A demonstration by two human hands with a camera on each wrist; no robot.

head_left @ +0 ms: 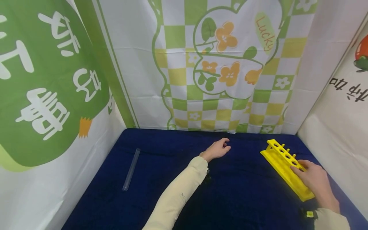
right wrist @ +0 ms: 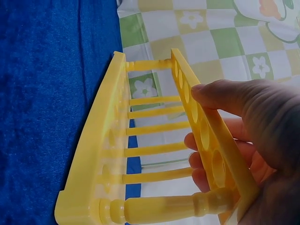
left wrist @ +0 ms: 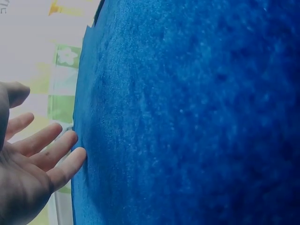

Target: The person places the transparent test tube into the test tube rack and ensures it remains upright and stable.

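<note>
A yellow test tube rack (head_left: 283, 171) stands on the dark blue cloth at the right, with a row of round holes along its top bar. My right hand (head_left: 316, 179) grips the near end of that bar; in the right wrist view the thumb lies on one side of the rack (right wrist: 201, 117) and the fingers curl round the other. My left hand (head_left: 215, 150) is over the middle of the cloth with nothing in it, its fingers loosely bent in the left wrist view. Far to its left lies a clear test tube (head_left: 131, 169), flat on the cloth.
The blue cloth (head_left: 230, 198) covers the table. A checked, flowered curtain (head_left: 178, 105) hangs along the back edge, a green and white printed sheet (head_left: 95, 153) on the left and a pale sheet (head_left: 330, 127) on the right.
</note>
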